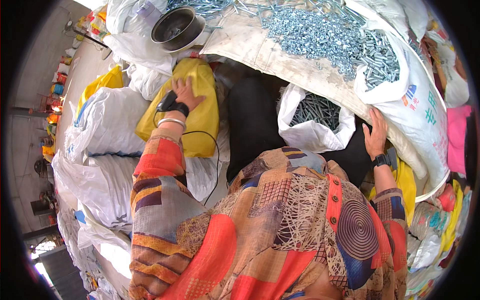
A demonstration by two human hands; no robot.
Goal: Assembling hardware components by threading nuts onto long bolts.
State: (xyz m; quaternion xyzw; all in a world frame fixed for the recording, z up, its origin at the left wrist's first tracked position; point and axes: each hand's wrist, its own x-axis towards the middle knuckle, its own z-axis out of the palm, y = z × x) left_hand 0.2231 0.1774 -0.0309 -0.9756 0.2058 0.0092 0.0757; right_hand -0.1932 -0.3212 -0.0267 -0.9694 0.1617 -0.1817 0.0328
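Note:
My left hand (pixel 185 95) lies with fingers spread on a full yellow sack (pixel 202 112) at the left. A cable runs from the device strapped to that wrist. My right hand (pixel 376 134) rests against the cloth-covered table edge (pixel 345 100), its fingers stretched out and nothing in them. Between my knees stands an open white sack (pixel 290 117) holding dark long screws (pixel 316 112). Just beyond my right hand, a bigger white sack (pixel 412 100) is rolled open, with silvery metal sleeves or bolts (pixel 377 57) inside.
Loose small silvery hardware (pixel 305 37) is spread over the table, with long bolts (pixel 245 7) at its far side. A dark metal bowl (pixel 174 27) stands at the far left. Stuffed white sacks (pixel 112 122) crowd my left side. A pink item (pixel 459 140) is at the far right.

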